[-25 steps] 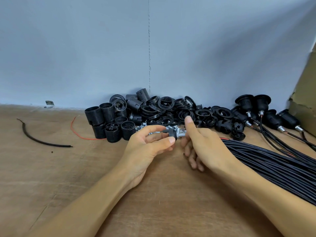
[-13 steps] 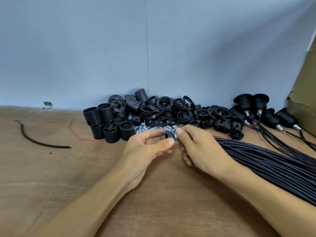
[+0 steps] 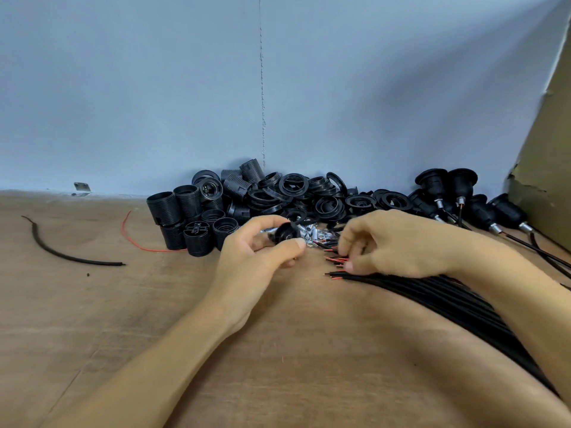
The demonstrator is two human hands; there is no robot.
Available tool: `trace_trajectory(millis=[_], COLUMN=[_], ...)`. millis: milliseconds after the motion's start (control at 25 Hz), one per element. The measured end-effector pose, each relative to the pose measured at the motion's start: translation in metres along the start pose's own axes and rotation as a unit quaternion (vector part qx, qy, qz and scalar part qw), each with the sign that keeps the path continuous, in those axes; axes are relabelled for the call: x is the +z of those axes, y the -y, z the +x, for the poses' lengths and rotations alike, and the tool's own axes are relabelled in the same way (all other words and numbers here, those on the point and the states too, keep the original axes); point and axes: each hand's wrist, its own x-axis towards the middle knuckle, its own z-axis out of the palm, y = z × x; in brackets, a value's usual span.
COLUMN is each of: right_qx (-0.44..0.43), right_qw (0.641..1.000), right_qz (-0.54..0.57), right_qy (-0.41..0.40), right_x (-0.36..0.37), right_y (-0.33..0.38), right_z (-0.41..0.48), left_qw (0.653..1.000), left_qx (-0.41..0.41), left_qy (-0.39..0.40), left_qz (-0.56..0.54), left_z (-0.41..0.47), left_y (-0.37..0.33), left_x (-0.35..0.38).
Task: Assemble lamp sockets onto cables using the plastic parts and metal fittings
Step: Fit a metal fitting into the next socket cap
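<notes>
A black socket cap point(image 3: 285, 233) is held in the left hand point(image 3: 262, 254), and the right hand point(image 3: 398, 242) is set over the cable ends point(image 3: 335, 260).

The cap is pinched between the thumb and curled fingers of the left hand, just above the wooden surface point(image 3: 123, 319) and in front of a small heap of metal fittings point(image 3: 310, 234). The right hand's fingers are curled down over the stripped red-and-black ends of the bundle of black cables point(image 3: 448, 301), which is laid across the surface to the right; whether a cable is gripped cannot be told. Threaded socket bodies point(image 3: 173, 211) and plastic rings point(image 3: 293, 185) are heaped against the wall point(image 3: 154, 88), and finished sockets point(image 3: 448, 182) on cables are seen at the far right. A scrap of black cable point(image 3: 92, 262) and a red wire point(image 3: 140, 248) are seen to the left.
</notes>
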Motion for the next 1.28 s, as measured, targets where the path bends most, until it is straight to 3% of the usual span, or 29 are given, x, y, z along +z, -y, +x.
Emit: trace_trajectory(millis=[80,160,280,520,640,760,840,1080,1280], right_qx=[0.033,0.023,0.002,-0.002,-0.03,-0.078,-0.065,-0.056,-0.101], right_qw=[0.99,0.985,0.982,0.986,0.99,0.965,0.952,0.955,0.95], right_qz=[-0.134,-0.169,-0.188,-0.146,-0.061,0.069,0.137,0.027,0.028], right_qy=[0.021,-0.005,-0.035,-0.076,-0.126,-0.241,-0.266,-0.29,-0.295], right_x=[0.002,0.015,0.025,0.033,0.035,0.035,0.036,0.046,0.041], right_y=[0.0,0.002,0.002,-0.007,-0.012,-0.012,-0.013,-0.021,-0.019], right_z=[-0.001,0.004,0.008,0.014,0.017,0.021,0.023,0.027,0.022], left_qw=[0.983,0.941,0.902,0.915,0.923,0.926,0.932,0.94,0.955], left_qx=[0.066,0.112,0.127,0.088,0.088,0.107,0.105,0.103,0.1], left_qy=[0.008,0.027,0.066,0.046,0.023,0.008,0.011,0.016,0.004], left_qz=[0.172,0.317,0.408,0.391,0.375,0.361,0.347,0.325,0.28], left_z=[-0.004,-0.006,-0.004,-0.004,-0.003,-0.002,-0.002,-0.002,-0.002], left_y=[0.0,0.004,0.007,0.01,0.012,0.012,0.012,0.014,0.015], left_x=[0.0,0.001,-0.002,-0.002,-0.004,-0.005,-0.006,-0.005,-0.004])
